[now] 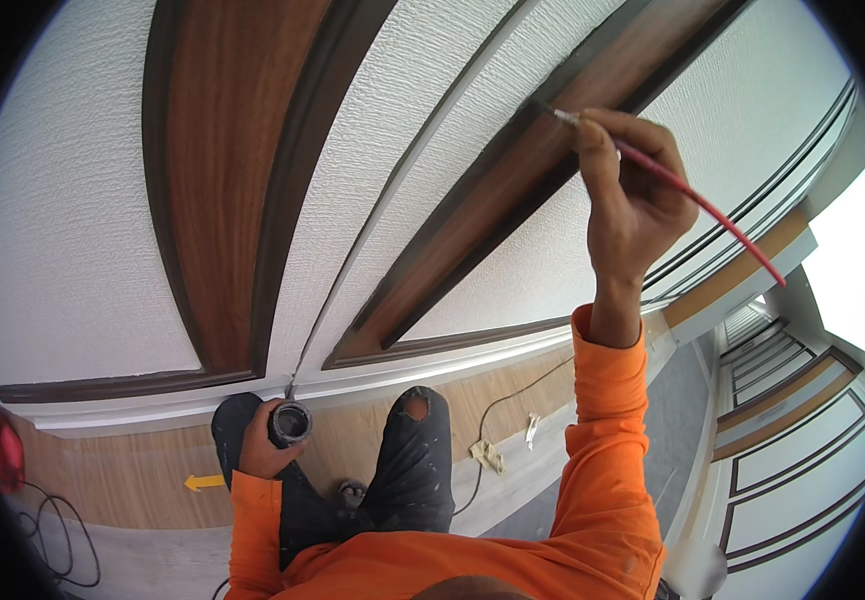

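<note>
The white textured wall [72, 220] is spreading out ahead of both grips, and a dark-edged brown wood strip [532, 175] is slanting just behind the upper one. The right hand [642, 190] is pinching narrowly, thumb against fingers; the left hand [262, 445], well below and to its left, is curling wider. Inside that lower grip a dark open cup [290, 443] is sitting, probably weighing little but perhaps slick at its coated rim, so its side is offering the better hold. In the upper pinch a slim red-handled brush [697, 196] is pointing its tip at the strip's border, contact unclear; it is likely feeling light and stiff, soft only at the bristles, and steadiest near the silver collar.
</note>
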Available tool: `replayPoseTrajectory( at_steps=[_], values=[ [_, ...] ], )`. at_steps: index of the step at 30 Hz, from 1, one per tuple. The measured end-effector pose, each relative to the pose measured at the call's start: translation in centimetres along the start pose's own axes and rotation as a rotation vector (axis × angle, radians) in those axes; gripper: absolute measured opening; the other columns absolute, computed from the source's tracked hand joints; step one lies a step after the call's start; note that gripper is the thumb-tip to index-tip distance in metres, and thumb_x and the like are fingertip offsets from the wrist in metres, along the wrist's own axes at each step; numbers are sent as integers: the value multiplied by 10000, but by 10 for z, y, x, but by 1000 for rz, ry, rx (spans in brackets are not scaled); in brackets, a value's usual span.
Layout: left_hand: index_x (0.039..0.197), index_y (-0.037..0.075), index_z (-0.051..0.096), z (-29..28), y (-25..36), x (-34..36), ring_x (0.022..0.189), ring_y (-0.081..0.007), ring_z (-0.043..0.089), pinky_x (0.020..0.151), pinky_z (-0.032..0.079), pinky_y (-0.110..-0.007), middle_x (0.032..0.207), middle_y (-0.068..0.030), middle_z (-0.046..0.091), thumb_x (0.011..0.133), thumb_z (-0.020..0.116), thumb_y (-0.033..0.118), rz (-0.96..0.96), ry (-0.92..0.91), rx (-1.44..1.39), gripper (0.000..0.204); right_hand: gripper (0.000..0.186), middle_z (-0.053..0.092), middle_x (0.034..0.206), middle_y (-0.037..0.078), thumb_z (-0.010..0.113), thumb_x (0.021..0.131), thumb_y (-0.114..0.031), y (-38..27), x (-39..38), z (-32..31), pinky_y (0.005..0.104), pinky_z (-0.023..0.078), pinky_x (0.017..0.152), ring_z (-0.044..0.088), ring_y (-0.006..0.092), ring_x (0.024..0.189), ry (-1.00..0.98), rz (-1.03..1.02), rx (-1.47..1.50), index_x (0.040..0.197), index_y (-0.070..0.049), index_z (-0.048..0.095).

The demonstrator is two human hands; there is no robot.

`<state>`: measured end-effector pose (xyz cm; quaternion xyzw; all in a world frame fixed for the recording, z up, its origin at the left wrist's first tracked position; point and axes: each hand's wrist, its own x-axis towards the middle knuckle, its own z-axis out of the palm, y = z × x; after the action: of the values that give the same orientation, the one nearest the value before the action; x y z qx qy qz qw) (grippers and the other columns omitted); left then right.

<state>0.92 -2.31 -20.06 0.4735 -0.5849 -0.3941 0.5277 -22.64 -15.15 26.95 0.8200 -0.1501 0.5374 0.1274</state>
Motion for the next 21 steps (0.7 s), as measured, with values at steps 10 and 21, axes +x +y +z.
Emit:
replayPoseTrajectory(
  at_steps=[10, 21],
  values=[
    [1276, 43, 566, 0, 1, 0, 1111, -286, 664, 986, 510, -386, 1176, -135, 668, 653, 898, 109, -12, 10, 19, 709, 160, 761, 936, 82, 789, 904, -28, 11, 1, 1, 198, 525, 720, 683, 86, 816, 127, 26, 22, 1052, 19, 749],
    [1276, 48, 567, 0, -3, 0, 1118, -291, 663, 990, 512, -388, 1183, -135, 666, 634, 907, 81, 7, 5, 28, 727, 137, 756, 898, 79, 767, 903, 19, 16, -3, 3, 206, 543, 687, 681, 81, 760, 162, 25, 63, 1034, 38, 732]
  ],
)
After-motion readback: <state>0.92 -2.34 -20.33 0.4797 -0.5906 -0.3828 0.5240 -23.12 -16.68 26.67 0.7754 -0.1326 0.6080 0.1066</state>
